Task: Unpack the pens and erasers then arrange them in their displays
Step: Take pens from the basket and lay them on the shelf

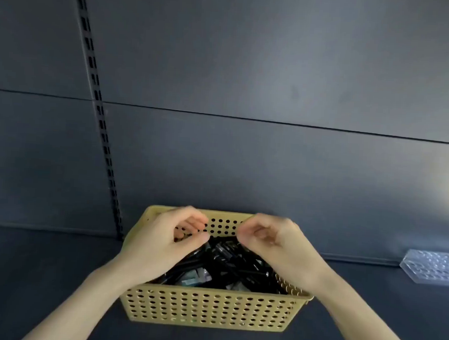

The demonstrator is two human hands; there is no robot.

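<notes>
Two hands, our left hand and right hand, hover over the basket, fingers curled; whether they pinch anything we cannot tell. The pens lie heaped inside; the clear display, well apart at right, holds none. Nearly all seems left.

The basket stands at the middle of the shelf, just before the back panel. The pens lie piled inside it, over small packets, possibly erasers. The left hand and right hand are side by side above the basket's far half. The slotted upright rises behind it, to the left. The display block lies on the shelf at far right, well apart.
</notes>
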